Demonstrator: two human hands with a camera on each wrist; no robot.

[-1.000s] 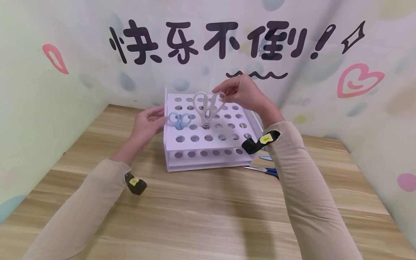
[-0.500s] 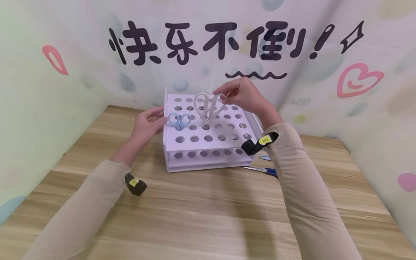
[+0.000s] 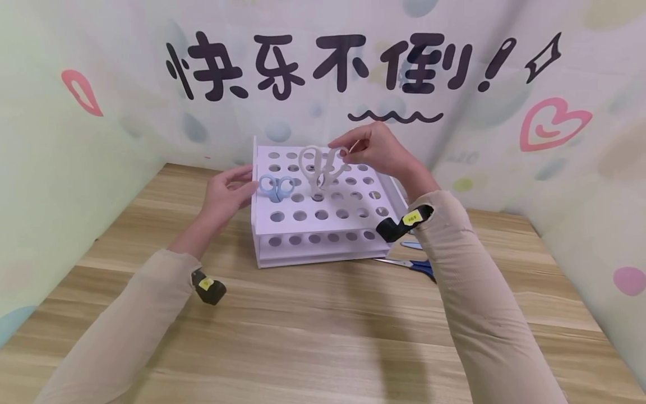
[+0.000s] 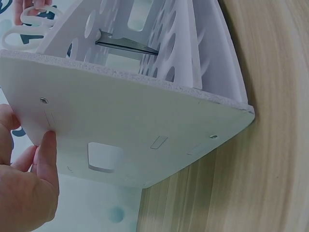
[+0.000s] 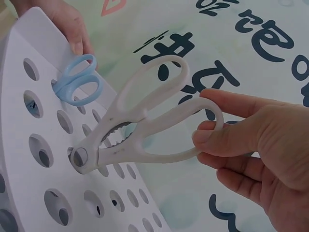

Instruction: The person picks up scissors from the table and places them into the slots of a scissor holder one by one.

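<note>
A white rack point(image 3: 298, 226) with rows of round holes stands on the table in the head view. My right hand point(image 3: 375, 148) pinches one handle loop of white kitchen shears point(image 5: 164, 119) between thumb and fingers. Their handles are spread and their pivot is at a hole in the top panel. In the left wrist view a metal blade point(image 4: 126, 46) shows below that panel. Blue-handled scissors point(image 3: 276, 189) stand in a hole near the rack's left side. My left hand point(image 3: 222, 196) rests its fingertips against the outer side panel point(image 4: 130, 116), fingers extended.
Dark-blue-handled scissors point(image 3: 421, 266) lie on the table at the rack's right, partly behind my right forearm. Beside them is a light blue item point(image 3: 412, 245), mostly hidden. A printed cloth point(image 3: 282, 120) hangs behind the rack.
The white shears' handles and my right hand have dropped very slightly. My left hand keeps its place on the rack's side; the whole head view has shifted a little.
</note>
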